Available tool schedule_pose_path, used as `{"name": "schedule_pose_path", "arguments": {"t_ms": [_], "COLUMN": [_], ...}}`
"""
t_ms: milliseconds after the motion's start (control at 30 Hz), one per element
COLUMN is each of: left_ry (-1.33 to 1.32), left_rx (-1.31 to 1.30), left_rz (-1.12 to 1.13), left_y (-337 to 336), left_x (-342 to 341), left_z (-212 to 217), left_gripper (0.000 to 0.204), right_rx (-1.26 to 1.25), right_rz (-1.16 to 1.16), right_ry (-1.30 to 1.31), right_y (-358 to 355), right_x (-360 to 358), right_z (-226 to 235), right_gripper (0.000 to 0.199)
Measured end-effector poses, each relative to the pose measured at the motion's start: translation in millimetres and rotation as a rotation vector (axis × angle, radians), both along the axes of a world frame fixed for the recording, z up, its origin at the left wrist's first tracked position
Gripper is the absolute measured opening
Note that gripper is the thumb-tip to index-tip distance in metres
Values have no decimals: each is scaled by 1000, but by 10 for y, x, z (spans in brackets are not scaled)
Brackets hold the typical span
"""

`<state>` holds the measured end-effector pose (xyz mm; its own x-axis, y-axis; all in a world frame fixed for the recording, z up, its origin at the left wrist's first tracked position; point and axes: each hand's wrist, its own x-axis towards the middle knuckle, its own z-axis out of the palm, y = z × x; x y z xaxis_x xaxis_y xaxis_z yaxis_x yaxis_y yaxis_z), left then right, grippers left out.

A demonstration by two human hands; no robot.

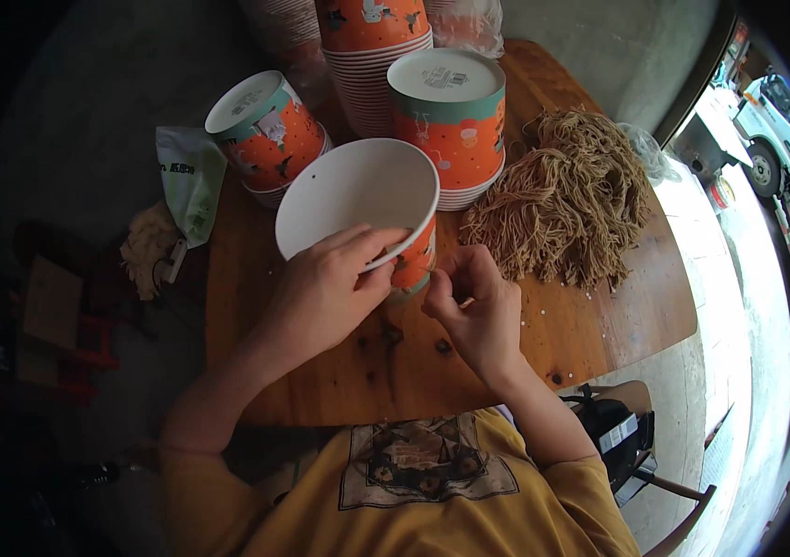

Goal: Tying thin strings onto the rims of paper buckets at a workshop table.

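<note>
A paper bucket (348,186), white inside and orange with a teal band outside, is tilted with its mouth toward me on the wooden table. A small dark hole shows in its far wall. My left hand (334,278) is closed over the near right rim, its fingers inside the bucket. Close against the bucket's right side, my right hand (478,302) pinches thumb and forefinger on what looks like a thin brown cord (428,270); most of it is hidden. A heap of tan cords (566,200) lies to the right of that hand.
Upside-down stacks of matching buckets stand behind: one at left (269,130), one at right (450,130), and a tall one (372,74) between them. A white-green bag (192,181) hangs by the table's left edge. Small white bits dot the wooden table (599,325). A chair (682,487) stands at lower right.
</note>
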<state>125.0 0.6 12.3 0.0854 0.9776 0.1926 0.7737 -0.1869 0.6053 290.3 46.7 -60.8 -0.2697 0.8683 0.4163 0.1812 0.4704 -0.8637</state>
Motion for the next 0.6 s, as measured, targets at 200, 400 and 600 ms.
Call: {"name": "schedule_pose_path", "arguments": {"t_ms": [200, 400, 600], "left_ry": [-131, -158, -192], "left_rx": [28, -105, -92], "left_rz": [-12, 14, 5], "left_y": [-23, -22, -10], "left_x": [1, 2, 11], "left_z": [90, 124, 112], "left_gripper": [34, 41, 43], "right_rx": [266, 225, 203], "right_rz": [-87, -69, -72], "right_ry": [-42, -123, -131], "right_y": [45, 13, 29], "right_x": [-97, -118, -125], "right_z": [111, 148, 142], "right_gripper": [19, 18, 17]}}
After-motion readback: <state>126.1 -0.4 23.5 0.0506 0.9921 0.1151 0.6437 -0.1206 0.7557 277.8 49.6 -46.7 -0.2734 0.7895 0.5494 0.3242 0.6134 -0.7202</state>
